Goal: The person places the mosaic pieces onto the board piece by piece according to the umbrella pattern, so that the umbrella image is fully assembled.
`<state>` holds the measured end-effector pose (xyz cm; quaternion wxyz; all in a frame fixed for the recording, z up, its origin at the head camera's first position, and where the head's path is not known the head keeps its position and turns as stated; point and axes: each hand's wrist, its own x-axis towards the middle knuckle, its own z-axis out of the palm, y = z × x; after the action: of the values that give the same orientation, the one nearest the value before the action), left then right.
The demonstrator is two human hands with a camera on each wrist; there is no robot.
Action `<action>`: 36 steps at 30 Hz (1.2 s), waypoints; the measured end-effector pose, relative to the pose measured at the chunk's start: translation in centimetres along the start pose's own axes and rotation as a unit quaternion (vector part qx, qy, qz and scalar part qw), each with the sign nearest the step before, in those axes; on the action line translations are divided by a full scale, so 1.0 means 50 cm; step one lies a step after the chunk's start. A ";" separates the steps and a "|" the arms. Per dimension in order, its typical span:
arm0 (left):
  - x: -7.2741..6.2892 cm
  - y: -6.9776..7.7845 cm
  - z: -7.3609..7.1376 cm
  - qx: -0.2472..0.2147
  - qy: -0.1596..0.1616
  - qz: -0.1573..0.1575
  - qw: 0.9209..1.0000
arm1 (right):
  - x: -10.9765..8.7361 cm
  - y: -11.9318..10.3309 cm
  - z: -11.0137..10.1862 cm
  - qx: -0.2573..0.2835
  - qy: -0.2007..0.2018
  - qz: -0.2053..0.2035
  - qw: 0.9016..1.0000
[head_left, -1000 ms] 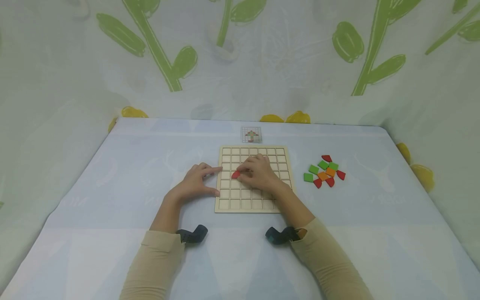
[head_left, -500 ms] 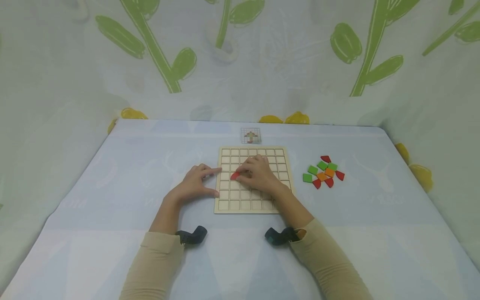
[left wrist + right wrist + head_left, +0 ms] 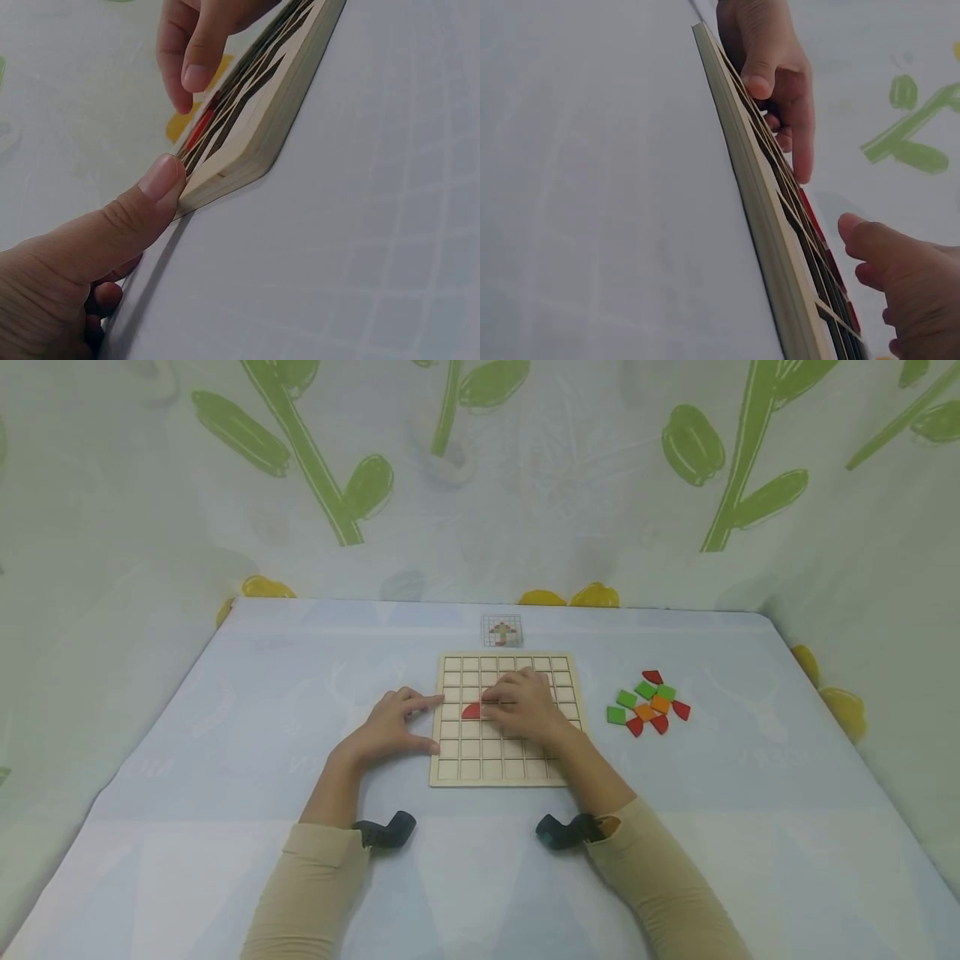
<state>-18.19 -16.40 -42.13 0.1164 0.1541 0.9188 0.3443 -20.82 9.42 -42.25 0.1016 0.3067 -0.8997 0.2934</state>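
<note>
A wooden grid board [image 3: 459, 770] lies on the table with a red quarter-round tile [image 3: 471, 711] in one of its left-hand cells. My left hand [image 3: 386, 724] rests at the board's left edge, thumb and forefinger extended and spread apart. In the left wrist view its thumb [image 3: 161, 180] touches the board's corner. Just right of the red tile, my right hand [image 3: 525, 708] hovers over the grid, covering several cells. Its thumb [image 3: 855, 229] stands off the board in the right wrist view, with nothing gripped. More red [image 3: 836, 270] shows along the board there.
Right of the board lies a loose group of tiles: green squares [image 3: 617, 716], orange squares [image 3: 645, 712] and red quarter-rounds [image 3: 681, 710]. A small pattern card [image 3: 502, 631] sits beyond the board's far edge. Patterned cloth [image 3: 570, 485] hangs behind the table.
My right hand has let go of the red tile and shifted slightly right, leaving more of that tile showing in its cell. My left hand has stayed at the board's edge.
</note>
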 end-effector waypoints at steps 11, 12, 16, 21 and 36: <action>0.002 -0.001 0.003 0.007 -0.001 -0.001 1.000 | -0.018 0.017 -0.012 -0.013 0.025 0.001 1.000; 0.002 -0.001 0.003 0.008 -0.001 0.000 1.000 | -0.020 0.019 -0.012 -0.009 0.029 -0.002 1.000; 0.001 -0.002 0.002 0.011 0.000 0.004 1.000 | -0.026 0.027 -0.014 0.001 0.046 -0.018 0.999; 0.000 0.000 0.001 0.008 0.003 0.005 1.000 | -0.033 0.031 -0.024 0.003 0.045 -0.025 0.999; 0.000 -0.001 0.003 0.008 0.005 -0.001 1.000 | -0.075 0.059 -0.066 -0.027 0.040 0.031 0.998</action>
<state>-18.16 -16.35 -42.28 0.1115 0.1523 0.9222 0.3376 -19.64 15.10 -42.30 0.1364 0.2638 -0.9115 0.2844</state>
